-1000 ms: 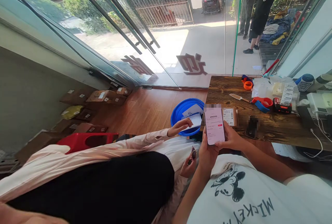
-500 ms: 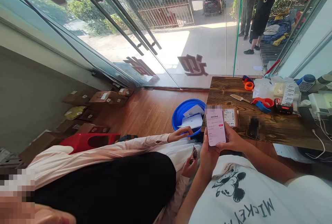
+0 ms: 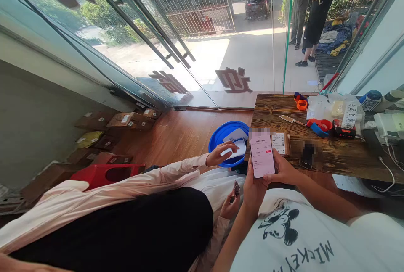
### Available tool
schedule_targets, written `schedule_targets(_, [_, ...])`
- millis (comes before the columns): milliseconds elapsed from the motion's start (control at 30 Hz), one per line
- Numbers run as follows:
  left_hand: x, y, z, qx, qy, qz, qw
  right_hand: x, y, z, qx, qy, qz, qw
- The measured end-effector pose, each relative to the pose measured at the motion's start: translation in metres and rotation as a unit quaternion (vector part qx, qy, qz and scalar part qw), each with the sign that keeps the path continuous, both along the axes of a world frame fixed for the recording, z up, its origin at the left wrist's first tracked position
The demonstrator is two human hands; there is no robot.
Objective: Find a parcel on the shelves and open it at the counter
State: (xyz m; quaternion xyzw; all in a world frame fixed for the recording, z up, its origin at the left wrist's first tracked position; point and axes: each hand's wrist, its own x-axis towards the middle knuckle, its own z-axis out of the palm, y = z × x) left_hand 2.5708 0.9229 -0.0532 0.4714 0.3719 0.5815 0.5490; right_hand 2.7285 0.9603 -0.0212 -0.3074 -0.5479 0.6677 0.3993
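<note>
A smartphone [image 3: 261,154] with a lit pale pink screen is held upright in front of me. My left hand [image 3: 253,188] wraps its lower left side. On the lower right, my right hand [image 3: 280,169] grips the same phone, its thumb near the bottom of the screen. Just behind the phone, a small labelled cardboard box [image 3: 282,143] lies on the dark wooden table [image 3: 271,112]. To the left, another person's hand [image 3: 222,153] reaches out with fingers spread, while that person's other hand [image 3: 230,207] holds sunglasses [image 3: 235,192].
A blue bin [image 3: 217,135] with papers stands beside the table. On the table lie a knife [image 3: 292,120], tape rolls [image 3: 320,125], a dark phone-like object [image 3: 307,155] and cables. A red stool [image 3: 104,175] and several cardboard boxes [image 3: 126,119] are at left. Glass doors [image 3: 202,53] stand ahead.
The other person's reaching hand has lifted slightly and spread its fingers, and that person's upper body has leaned out of view. My hands keep the phone in the same place.
</note>
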Motion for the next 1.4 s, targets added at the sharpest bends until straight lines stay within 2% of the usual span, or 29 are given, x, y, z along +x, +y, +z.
schedule_targets(400, [-0.002, 0.001, -0.006, -0.017, -0.024, 0.013, 0.999, -0.002, 0.0, -0.008, 0.025, -0.02, -0.01, 0.999])
schedule_targets(467, [-0.002, 0.0, -0.005, -0.024, -0.034, 0.014, 0.999, -0.004, -0.001, -0.013, 0.041, -0.027, -0.038, 0.998])
schedule_targets(533, [-0.003, -0.001, -0.004, -0.033, -0.046, 0.013, 0.998, -0.004, -0.001, -0.017, 0.086, -0.043, -0.1, 0.99])
schedule_targets(600, [-0.003, -0.002, -0.002, -0.041, -0.056, 0.013, 0.998, -0.003, -0.001, -0.018, 0.159, -0.073, -0.172, 0.969])
schedule_targets(667, [-0.003, -0.002, 0.0, -0.047, -0.061, 0.012, 0.997, 0.001, -0.001, -0.016, 0.244, -0.115, -0.228, 0.935])
schedule_targets(767, [-0.003, -0.003, 0.002, -0.052, -0.055, 0.004, 0.997, 0.007, -0.002, -0.014, 0.356, -0.177, -0.268, 0.878])
schedule_targets(833, [-0.003, -0.003, 0.003, -0.048, -0.041, 0.004, 0.998, 0.008, -0.005, -0.016, 0.399, -0.201, -0.283, 0.849])
schedule_targets(1000, [-0.004, -0.002, 0.0, -0.06, -0.045, 0.02, 0.997, 0.007, -0.009, -0.019, 0.436, -0.248, -0.312, 0.806])
schedule_targets(1133, [-0.004, -0.002, 0.0, -0.098, -0.095, -0.005, 0.991, 0.006, -0.01, -0.015, 0.452, -0.284, -0.319, 0.783])
schedule_targets(1300, [0.001, -0.003, 0.01, -0.138, -0.171, -0.043, 0.975, 0.007, -0.008, -0.013, 0.456, -0.288, -0.318, 0.78])
schedule_targets(1400, [0.005, -0.003, 0.017, -0.159, -0.248, -0.076, 0.952, 0.007, -0.007, -0.014, 0.453, -0.29, -0.31, 0.784])
